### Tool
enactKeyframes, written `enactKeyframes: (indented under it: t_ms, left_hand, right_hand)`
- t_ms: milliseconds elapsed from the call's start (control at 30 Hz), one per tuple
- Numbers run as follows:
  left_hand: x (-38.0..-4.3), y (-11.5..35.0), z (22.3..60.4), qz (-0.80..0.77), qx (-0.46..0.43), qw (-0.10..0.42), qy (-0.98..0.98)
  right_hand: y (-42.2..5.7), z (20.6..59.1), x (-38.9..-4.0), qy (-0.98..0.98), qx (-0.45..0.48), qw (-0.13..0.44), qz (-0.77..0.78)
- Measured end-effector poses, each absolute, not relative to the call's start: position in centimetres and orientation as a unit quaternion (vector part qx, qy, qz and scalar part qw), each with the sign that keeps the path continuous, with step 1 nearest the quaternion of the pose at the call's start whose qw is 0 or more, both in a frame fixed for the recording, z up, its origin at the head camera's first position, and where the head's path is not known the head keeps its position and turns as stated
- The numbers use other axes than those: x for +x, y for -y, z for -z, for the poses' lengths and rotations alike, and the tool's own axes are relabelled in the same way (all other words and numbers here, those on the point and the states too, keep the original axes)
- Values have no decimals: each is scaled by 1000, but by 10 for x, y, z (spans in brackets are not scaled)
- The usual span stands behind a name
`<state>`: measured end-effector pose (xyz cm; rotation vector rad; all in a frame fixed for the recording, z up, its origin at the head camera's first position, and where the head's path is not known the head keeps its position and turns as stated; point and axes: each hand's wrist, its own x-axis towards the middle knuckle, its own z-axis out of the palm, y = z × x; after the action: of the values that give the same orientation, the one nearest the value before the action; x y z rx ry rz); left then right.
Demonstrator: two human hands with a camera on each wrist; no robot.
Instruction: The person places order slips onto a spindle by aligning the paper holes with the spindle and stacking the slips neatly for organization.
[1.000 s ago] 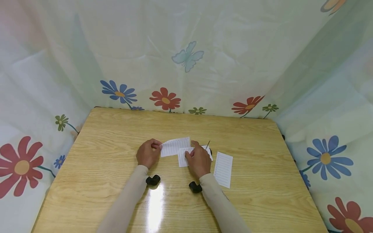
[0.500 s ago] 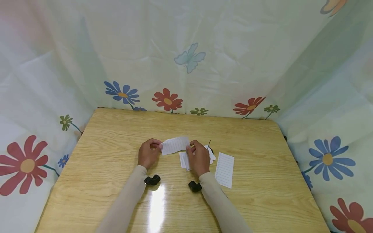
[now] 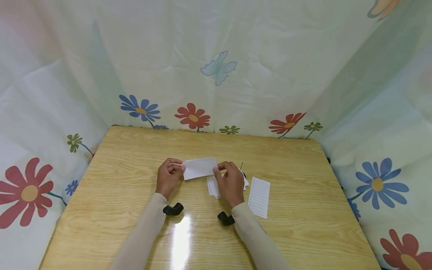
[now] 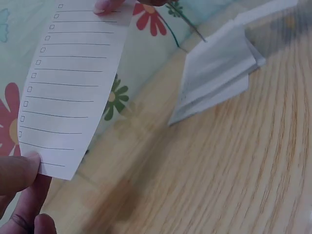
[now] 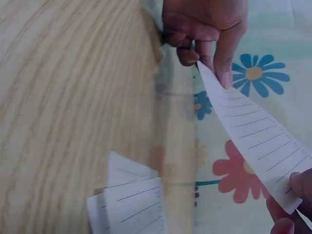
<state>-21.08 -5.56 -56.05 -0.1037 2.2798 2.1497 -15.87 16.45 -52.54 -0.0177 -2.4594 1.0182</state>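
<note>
A white checklist sheet (image 3: 200, 168), lined with small boxes along one long edge, is held up above the table between both hands. My left hand (image 3: 167, 178) pinches its left end between thumb and fingers. The right hand (image 3: 231, 183) pinches the opposite end; in the right wrist view the sheet (image 5: 253, 131) bends slightly. Below the right hand lies a small pile of similar sheets (image 4: 219, 63), partly hidden by that hand in the head view. A thin dark rod (image 3: 241, 165) stands up at the pile, its lower part hidden.
One more lined sheet (image 3: 259, 197) lies flat on the wooden table (image 3: 303, 210), right of the right hand. A flower-print curtain (image 3: 162, 75) surrounds the table's back and sides. Black wrist-camera pieces (image 3: 173, 209) project from the sleeves.
The right hand has moved from the sheets in the pile to the right end of the checklist sheet and now pinches it. The left hand has kept its hold, and the sheet has shifted slightly left.
</note>
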Motion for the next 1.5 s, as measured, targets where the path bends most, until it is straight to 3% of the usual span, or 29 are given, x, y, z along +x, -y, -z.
enactKeyframes:
  t_ms: [233, 567, 867, 1500]
  left_hand:
    - [-203, 53, 554, -717, -35, 7, -696]
    - [-191, 39, 530, -722, 15, -47, -690]
    - [-184, 21, 509, -711, 61, -63, -697]
    - [-182, -16, 493, -697, 98, -63, -707]
  right_hand:
    - [-167, 502, -149, 865, 20, 261, -429]
    - [-182, 480, -140, 848, 28, 278, -451]
    - [-207, 467, -136, 839, 24, 270, -472]
    - [-246, 466, -139, 835, -30, 260, -483]
